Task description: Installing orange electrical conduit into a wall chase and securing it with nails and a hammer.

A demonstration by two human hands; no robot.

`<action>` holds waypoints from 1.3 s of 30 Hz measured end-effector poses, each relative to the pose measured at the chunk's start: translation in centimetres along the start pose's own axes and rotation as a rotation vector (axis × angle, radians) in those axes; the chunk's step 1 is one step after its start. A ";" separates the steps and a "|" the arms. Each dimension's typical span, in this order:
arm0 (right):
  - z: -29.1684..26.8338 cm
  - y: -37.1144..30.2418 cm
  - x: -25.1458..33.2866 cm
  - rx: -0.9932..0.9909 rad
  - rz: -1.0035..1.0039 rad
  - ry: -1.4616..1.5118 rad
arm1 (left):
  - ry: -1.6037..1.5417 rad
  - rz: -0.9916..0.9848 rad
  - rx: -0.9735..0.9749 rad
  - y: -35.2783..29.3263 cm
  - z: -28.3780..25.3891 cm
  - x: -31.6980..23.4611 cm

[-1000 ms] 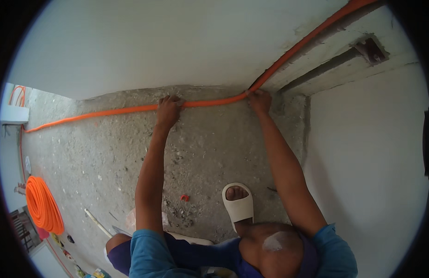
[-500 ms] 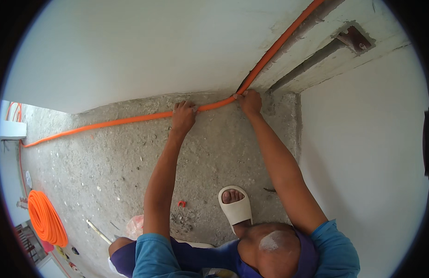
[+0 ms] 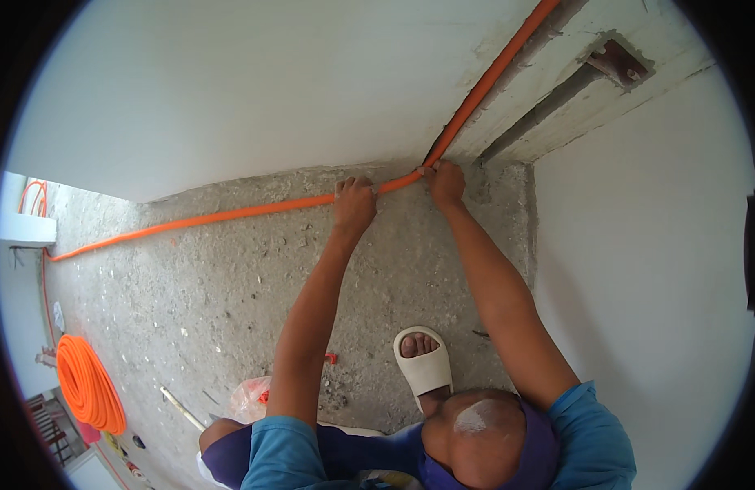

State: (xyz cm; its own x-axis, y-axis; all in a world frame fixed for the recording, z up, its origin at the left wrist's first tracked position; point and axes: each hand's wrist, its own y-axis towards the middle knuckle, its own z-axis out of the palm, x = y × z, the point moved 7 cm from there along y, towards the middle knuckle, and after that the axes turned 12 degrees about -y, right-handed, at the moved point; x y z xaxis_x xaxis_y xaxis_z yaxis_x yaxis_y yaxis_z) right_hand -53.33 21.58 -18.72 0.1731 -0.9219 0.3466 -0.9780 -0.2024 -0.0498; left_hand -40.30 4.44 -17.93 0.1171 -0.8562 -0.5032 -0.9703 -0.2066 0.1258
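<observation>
An orange corrugated conduit (image 3: 230, 216) lies along the foot of a white wall, on rough concrete floor (image 3: 230, 302). Near the corner it bends up into a groove cut in the wall (image 3: 492, 77). My left hand (image 3: 355, 204) grips the conduit on the floor just left of the bend, fingers curled over it. My right hand (image 3: 448, 184) holds it at the bend, where it enters the groove. The two hands are about a hand's width apart. I am crouched over them, both arms stretched forward.
My foot in a white sandal (image 3: 422, 363) rests on the floor between my arms. A second wall groove with a rusty box (image 3: 614, 61) runs to the right. A coil of orange conduit (image 3: 88, 384) lies far left, with a plastic bag (image 3: 251, 396) near my knee.
My left hand has slid right along the conduit, closer to my right hand. The right hand stays at the bend. The view has shifted slightly.
</observation>
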 end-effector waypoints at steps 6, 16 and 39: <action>0.8 1.3 -0.9 -0.061 -0.070 0.152 | -0.074 0.037 -0.040 2.9 3.5 -3.1; 2.1 1.0 -1.4 -0.037 0.075 0.087 | -0.156 0.048 -0.262 4.0 5.9 -3.9; 2.0 1.1 -1.9 0.100 0.245 0.199 | -0.127 -0.048 -0.155 3.7 6.6 -3.3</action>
State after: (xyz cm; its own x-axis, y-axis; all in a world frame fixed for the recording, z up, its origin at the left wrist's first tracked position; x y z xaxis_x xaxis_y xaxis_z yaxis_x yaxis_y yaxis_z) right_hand -54.55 22.43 -21.25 -0.1021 -0.8662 0.4891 -0.9699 -0.0226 -0.2426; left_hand -45.67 9.63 -21.47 0.1253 -0.7791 -0.6143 -0.9188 -0.3248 0.2245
